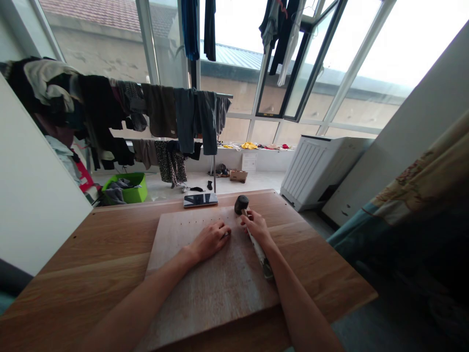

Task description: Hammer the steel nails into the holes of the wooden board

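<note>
In right hand (pixel 257 228), one hammer (pixel 241 205)

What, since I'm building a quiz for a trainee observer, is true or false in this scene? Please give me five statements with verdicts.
1. The right hand holds a black-headed mallet with a worn, pale handle. True.
2. The left hand grips a bright green plastic basket. False: the left hand is on the pale rectangular wooden board.
3. Small dark dots form a row near the board's far edge. True.
4. A flat, dark rectangular phone lies under the board. False: the phone lies beyond the board's far edge, on the brown wooden table.
5. Grey-blue cloth trousers hang beyond the table. True.
</note>
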`<action>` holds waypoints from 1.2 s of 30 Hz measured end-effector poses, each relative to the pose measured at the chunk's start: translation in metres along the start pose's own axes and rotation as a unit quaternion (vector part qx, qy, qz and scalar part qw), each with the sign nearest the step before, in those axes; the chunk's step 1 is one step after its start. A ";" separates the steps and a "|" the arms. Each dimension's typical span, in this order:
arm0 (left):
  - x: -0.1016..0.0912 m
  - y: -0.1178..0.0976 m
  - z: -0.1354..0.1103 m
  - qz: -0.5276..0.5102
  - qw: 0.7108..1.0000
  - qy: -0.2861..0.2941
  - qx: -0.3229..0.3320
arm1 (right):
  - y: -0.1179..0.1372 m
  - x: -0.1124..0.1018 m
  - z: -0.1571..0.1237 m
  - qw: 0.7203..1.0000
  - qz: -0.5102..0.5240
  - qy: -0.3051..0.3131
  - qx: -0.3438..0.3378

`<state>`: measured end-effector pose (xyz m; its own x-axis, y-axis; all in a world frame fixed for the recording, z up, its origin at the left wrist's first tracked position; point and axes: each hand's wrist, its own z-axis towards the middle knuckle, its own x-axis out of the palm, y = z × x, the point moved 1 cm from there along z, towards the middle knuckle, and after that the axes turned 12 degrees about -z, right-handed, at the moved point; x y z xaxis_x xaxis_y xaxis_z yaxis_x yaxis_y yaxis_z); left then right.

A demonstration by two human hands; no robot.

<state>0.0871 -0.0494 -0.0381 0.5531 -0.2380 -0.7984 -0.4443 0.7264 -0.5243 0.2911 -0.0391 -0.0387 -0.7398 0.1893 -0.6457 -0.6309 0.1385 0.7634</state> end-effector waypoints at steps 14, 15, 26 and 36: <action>0.002 0.001 0.000 -0.005 1.000 0.012 0.011 | 0.000 -0.001 -0.001 1.000 -0.008 0.002 0.001; 0.001 0.001 0.001 -0.002 1.000 0.017 0.011 | 0.000 0.000 0.000 1.000 -0.007 0.001 0.001; -0.021 -0.037 -0.002 0.206 0.971 0.080 -0.085 | -0.009 0.005 0.006 1.000 0.000 0.002 -0.002; 0.013 -0.061 -0.012 0.288 0.944 0.124 -0.105 | -0.005 0.002 0.002 1.000 0.001 0.000 -0.002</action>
<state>0.1132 -0.1046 -0.0195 0.0075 -0.0052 -1.0000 -0.7651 0.6438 -0.0091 0.2929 -0.0370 -0.0438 -0.7414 0.1888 -0.6440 -0.6300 0.1349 0.7648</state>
